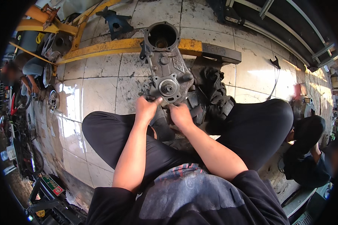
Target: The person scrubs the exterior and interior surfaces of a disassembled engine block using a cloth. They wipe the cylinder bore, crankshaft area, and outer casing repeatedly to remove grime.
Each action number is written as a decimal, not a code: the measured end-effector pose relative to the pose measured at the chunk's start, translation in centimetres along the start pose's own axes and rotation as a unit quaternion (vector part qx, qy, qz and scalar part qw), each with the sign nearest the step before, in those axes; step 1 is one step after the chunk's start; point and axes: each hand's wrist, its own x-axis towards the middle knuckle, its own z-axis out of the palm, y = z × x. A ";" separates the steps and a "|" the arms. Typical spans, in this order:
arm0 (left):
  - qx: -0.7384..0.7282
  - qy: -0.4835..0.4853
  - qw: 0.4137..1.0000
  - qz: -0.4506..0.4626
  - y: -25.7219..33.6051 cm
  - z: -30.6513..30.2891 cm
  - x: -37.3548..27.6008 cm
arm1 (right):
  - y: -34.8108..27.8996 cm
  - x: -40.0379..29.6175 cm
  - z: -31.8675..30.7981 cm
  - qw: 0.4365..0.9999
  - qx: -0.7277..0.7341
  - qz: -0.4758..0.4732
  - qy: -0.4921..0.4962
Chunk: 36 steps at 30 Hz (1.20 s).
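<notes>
A large cast-metal gear housing (171, 60) rests in front of me, with a wide round opening at its far end. Nearer to me, a ring bearing and a splined shaft end (168, 87) sit in its flange. At the flange's near edge, my left hand (148, 108) pinches a thin, flat grey piece, perhaps a gasket or plate, between thumb and fingers. My right hand (180, 114) is beside it, fingers curled at the housing's lower edge; what it grips is hidden. Dark crumpled cloth (215, 92) lies right of the housing.
A yellow steel beam (107, 47) with a dark end runs behind the housing. A blue metal bracket (115, 24) lies beyond it. On the right floor is a black fork-shaped part (275, 62). One person (31, 81) sits far left, another (307, 152) at the right. Motorcycles stand at the left.
</notes>
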 end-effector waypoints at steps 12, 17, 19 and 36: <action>0.244 0.039 0.960 -0.128 5.5 2.0 -1.8 | -2.6 -0.2 -3.8 0.987 -0.087 -0.056 0.119; 0.305 0.067 0.945 -0.098 6.1 1.4 -1.8 | -3.1 0.5 -4.5 0.990 -0.074 -0.069 0.100; 0.321 0.073 0.941 -0.083 6.2 1.7 -1.8 | -3.5 0.6 -5.2 0.990 -0.098 -0.053 0.083; 0.354 0.125 0.923 -0.083 5.3 4.8 -1.5 | -4.1 2.2 -7.7 0.982 -0.141 -0.096 0.086</action>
